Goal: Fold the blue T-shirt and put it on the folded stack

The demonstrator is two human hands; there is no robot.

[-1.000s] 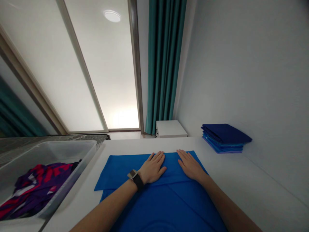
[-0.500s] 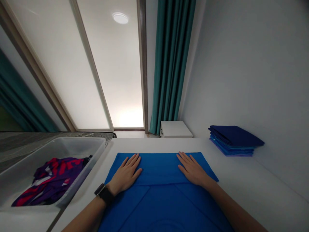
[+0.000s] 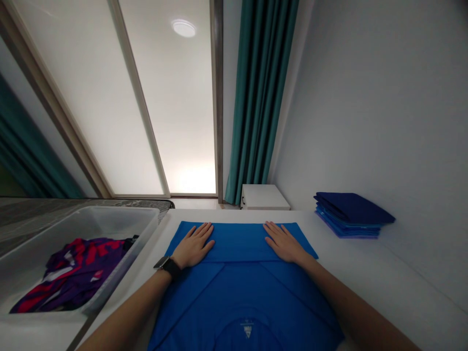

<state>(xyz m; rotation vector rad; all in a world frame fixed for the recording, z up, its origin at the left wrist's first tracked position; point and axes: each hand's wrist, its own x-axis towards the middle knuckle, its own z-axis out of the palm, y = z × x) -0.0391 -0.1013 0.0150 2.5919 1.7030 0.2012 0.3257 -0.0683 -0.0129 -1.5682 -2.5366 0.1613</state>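
A blue shirt [image 3: 241, 287] lies spread on the white table, its far end folded over into a flat band and its neckline with a small pale logo near the bottom of the view. My left hand [image 3: 193, 245] rests flat on the left part of the band, fingers spread, a black watch on the wrist. On the right part of the band lies my right hand [image 3: 283, 242], palm down with the fingers extended. Neither hand grips the cloth.
A translucent bin [image 3: 146, 239] holding purple and red clothing [image 3: 86, 268] stands at the left. Folded blue garments [image 3: 353, 212] are stacked on the white table [image 3: 383, 292] at the right, near the wall. A white cabinet [image 3: 265, 196] stands beyond the far edge.
Both hands and the shirt's folded band have moved away from me, towards the far table edge. More of the shirt's neckline and its logo now show.
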